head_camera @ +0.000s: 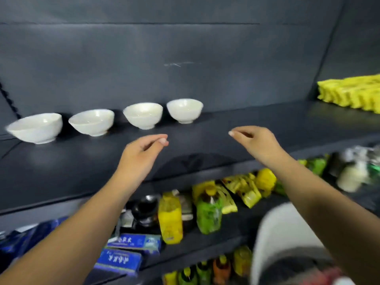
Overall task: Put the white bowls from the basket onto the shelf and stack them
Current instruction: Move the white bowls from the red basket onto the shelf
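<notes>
**Four bowls up, none stacked yet**

Four white bowls (144, 115) stand upright in a row along the back of the dark shelf (267, 124), each apart from its neighbour, the leftmost near the shelf's left end. By my reading the placing is done and the stacking is the step in hand.

Both hands hover over the shelf front and hold nothing. The left hand (141, 153) has its fingers loosely curled, thumb close to the fingertips; the right hand (257, 142) is much the same, just right of the last bowl.

To stack well, take one bowl by its rim with both hands, lift it clear of the next and lower it straight in so the foot seats level. A tilted drop could chip glazed ware. Working toward one end keeps the pile away from the shelf edge.

The shelf surface looks matt, flat and dark, backed by a dark padded wall. Yellow packs (353, 91) sit at its far right. Lower shelves carry bottles (170, 219), green and yellow bags and blue boxes (133, 241) — blurred. A white rounded container (287, 229) fills the lower right.
</notes>
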Motion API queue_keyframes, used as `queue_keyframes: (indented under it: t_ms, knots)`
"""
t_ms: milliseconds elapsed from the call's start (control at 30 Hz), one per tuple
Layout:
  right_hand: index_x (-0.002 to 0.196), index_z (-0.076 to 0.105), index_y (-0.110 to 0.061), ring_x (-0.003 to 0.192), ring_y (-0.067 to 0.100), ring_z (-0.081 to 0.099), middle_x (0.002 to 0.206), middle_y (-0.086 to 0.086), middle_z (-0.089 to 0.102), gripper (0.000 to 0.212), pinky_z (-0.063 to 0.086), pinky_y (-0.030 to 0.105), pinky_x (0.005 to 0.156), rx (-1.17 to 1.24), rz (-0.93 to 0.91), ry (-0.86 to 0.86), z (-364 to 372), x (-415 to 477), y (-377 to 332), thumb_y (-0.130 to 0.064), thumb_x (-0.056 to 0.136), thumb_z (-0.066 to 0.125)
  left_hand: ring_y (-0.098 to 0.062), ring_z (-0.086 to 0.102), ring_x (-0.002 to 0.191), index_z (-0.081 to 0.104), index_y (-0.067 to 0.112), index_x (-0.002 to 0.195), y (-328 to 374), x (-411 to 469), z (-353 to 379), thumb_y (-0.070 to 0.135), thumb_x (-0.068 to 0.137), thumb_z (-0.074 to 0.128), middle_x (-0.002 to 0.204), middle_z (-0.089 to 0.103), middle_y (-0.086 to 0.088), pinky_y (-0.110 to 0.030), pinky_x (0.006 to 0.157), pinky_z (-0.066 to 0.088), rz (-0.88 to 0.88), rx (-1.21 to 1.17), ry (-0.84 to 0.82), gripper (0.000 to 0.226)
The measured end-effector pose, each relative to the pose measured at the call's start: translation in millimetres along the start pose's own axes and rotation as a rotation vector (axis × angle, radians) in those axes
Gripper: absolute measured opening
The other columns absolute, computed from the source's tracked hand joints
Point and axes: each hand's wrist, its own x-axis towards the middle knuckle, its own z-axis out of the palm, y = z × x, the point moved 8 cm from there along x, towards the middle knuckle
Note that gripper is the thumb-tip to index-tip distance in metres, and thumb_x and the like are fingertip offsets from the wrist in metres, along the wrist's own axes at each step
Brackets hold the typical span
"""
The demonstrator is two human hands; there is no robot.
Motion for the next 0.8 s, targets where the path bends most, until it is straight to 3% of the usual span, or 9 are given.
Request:
queue_keyframes:
  t_ms: [100, 167, 267, 333, 433, 533, 600, 667, 800]
  knots:
    - [0.106, 0.070, -0.013, 0.107, 0.011, 0.060, 0.108, 0.001, 0.069, 0.025, 0.035, 0.013, 0.081, -0.146, 0.047, 0.063, -44.0, -84.8, 18.8, -0.027, 0.086, 0.062, 0.015, 0.059, 0.081, 0.068, 0.024, 0.092, 7.5, -64.9, 43.6, 0.015, 0.088, 0.057, 0.096, 0.066, 0.004, -0.004, 0.082, 0.043, 0.091, 0.075, -0.187, 0.015]
    - [0.105, 0.070, -0.011, 0.098, 0.006, 0.058, 0.102, 0.002, 0.069, 0.024, 0.035, 0.012, 0.076, -0.185, 0.106, 0.086, -69.2, -133.6, 41.4, -0.024, 0.086, 0.063, 0.023, 0.054, 0.067, 0.069, 0.015, 0.097, -0.9, -103.9, 74.7, 0.014, 0.088, 0.057, 0.092, 0.065, 0.006, 0.000, 0.071, 0.041, 0.079, 0.084, -0.277, 0.015]
    - [0.101, 0.071, -0.006, 0.087, 0.003, 0.056, 0.100, 0.006, 0.070, 0.023, 0.035, 0.008, 0.073, -0.221, 0.227, 0.141, -110.1, -212.5, 88.1, -0.020, 0.084, 0.066, 0.015, 0.056, 0.073, 0.068, 0.021, 0.091, -30.3, -167.2, 127.8, 0.022, 0.089, 0.057, 0.092, 0.066, 0.005, -0.005, 0.073, 0.042, -0.043, 0.080, -0.435, 0.012]
    - [0.100, 0.071, -0.005, 0.083, -0.001, 0.055, 0.093, 0.002, 0.068, 0.023, 0.035, 0.003, 0.067, -0.264, 0.319, 0.128, -129.0, -257.9, 120.4, -0.020, 0.084, 0.065, 0.006, 0.056, 0.081, 0.068, 0.016, 0.096, -49.0, -203.5, 159.6, 0.021, 0.090, 0.056, 0.094, 0.066, 0.003, 0.002, 0.067, 0.038, -0.100, 0.092, -0.516, 0.015]
    - [0.105, 0.070, -0.008, 0.086, 0.006, 0.056, 0.106, 0.004, 0.070, 0.025, 0.035, -0.001, 0.063, -0.287, 0.499, 0.108, -152.1, -320.3, 175.5, -0.021, 0.085, 0.065, -0.009, 0.057, 0.089, 0.067, 0.003, 0.104, -74.1, -258.0, 203.2, 0.015, 0.090, 0.055, 0.096, 0.066, -0.004, 0.001, 0.063, 0.039, -0.202, 0.100, -0.611, 0.021]
    - [0.104, 0.071, -0.010, 0.089, 0.011, 0.060, 0.113, 0.006, 0.069, 0.027, 0.037, 0.008, 0.067, -0.282, 0.646, 0.098, -162.7, -368.1, 231.6, -0.025, 0.082, 0.068, -0.015, 0.058, 0.091, 0.067, 0.004, 0.101, -105.8, -299.7, 238.3, 0.018, 0.088, 0.060, 0.098, 0.067, -0.011, -0.017, 0.076, 0.041, -0.338, 0.099, -0.679, 0.021]
    - [0.105, 0.071, -0.012, 0.102, 0.017, 0.062, 0.116, 0.004, 0.068, 0.027, 0.039, 0.015, 0.077, -0.280, 0.743, 0.066, -165.5, -393.5, 270.9, -0.027, 0.082, 0.067, -0.021, 0.061, 0.095, 0.067, 0.012, 0.094, -134.1, -324.2, 264.6, 0.028, 0.079, 0.064, 0.095, 0.068, -0.010, -0.025, 0.084, 0.042, -0.418, 0.133, -0.712, 0.023]
    - [0.105, 0.070, -0.010, 0.108, 0.025, 0.060, 0.115, 0.007, 0.067, 0.027, 0.041, 0.023, 0.085, -0.284, 0.812, -0.008, -163.3, -410.4, 308.2, -0.027, 0.086, 0.063, -0.024, 0.061, 0.100, 0.067, 0.012, 0.094, -161.2, -342.9, 286.4, 0.026, 0.081, 0.065, 0.092, 0.065, -0.006, -0.025, 0.083, 0.040, -0.475, 0.190, -0.717, 0.018]
    - [0.105, 0.067, -0.004, 0.099, 0.026, 0.060, 0.109, 0.014, 0.068, 0.035, 0.045, 0.035, 0.086, -0.294, 0.875, -0.246, -145.8, -417.5, 385.3, -0.033, 0.090, 0.056, -0.016, 0.057, 0.095, 0.066, 0.007, 0.102, -209.0, -375.1, 321.4, 0.019, 0.089, 0.058, 0.098, 0.064, -0.005, -0.022, 0.082, 0.037, -0.613, 0.299, -0.640, 0.020]
